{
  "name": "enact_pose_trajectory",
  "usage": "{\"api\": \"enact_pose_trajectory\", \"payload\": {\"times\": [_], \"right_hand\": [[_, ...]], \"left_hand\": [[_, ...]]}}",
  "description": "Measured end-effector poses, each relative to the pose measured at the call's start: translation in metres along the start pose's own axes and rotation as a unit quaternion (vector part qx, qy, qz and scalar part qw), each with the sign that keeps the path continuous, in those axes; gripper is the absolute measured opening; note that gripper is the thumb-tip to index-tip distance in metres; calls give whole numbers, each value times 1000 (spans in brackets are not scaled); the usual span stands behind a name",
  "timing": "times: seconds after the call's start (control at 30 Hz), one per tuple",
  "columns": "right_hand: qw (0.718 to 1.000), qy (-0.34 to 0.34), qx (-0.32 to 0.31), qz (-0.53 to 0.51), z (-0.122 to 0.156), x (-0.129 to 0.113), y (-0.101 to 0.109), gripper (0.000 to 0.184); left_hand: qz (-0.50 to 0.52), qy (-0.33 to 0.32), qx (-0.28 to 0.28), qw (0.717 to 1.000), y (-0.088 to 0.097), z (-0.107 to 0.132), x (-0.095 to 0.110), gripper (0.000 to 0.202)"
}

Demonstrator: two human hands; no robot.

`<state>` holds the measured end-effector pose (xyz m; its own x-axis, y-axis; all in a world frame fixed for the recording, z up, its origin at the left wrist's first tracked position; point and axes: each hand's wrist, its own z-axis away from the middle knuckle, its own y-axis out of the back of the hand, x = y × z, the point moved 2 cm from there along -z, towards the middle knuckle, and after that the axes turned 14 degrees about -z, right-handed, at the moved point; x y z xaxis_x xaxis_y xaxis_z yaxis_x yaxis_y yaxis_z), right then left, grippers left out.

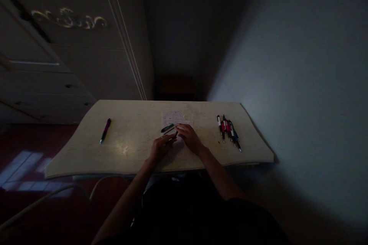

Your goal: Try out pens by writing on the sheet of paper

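My left hand [161,147] is closed, its thumb and fingers pinched on a small dark pen part [176,134]. My right hand [189,137] meets it from the other side, fingers curled around the same spot; what they grip is mostly hidden. Just beyond the fingertips lies a teal pen barrel [167,128]. Beside it is a thin dark stick [169,131], perhaps a refill, partly next to my right fingers. Sheets of paper with writing [173,116] lie under and behind the hands.
A white table [138,122] carries everything. One dark purple pen [105,131] lies at its left; several pens [228,130] are bunched at the right, a tiny dark bit [219,142] near them. A wall [304,84] borders the right, a cabinet [86,61] the left.
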<state>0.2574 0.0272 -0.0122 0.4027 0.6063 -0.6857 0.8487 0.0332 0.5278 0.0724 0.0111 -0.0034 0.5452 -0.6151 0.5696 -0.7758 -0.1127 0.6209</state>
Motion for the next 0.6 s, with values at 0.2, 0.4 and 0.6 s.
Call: {"api": "enact_pose_trajectory", "payload": {"times": [0.2,0.4,0.6], "right_hand": [[999,-7,32,-26,1,0,4,25],[997,-15,49,-52,3,-1,6,19],[998,0,33,-54,3,-5,6,18]], "left_hand": [[-7,45,23,999,1,-3,-1,26],[-55,81,40,994,3,-4,-2,29],[-143,50,7,988,3,-5,3,36]]}}
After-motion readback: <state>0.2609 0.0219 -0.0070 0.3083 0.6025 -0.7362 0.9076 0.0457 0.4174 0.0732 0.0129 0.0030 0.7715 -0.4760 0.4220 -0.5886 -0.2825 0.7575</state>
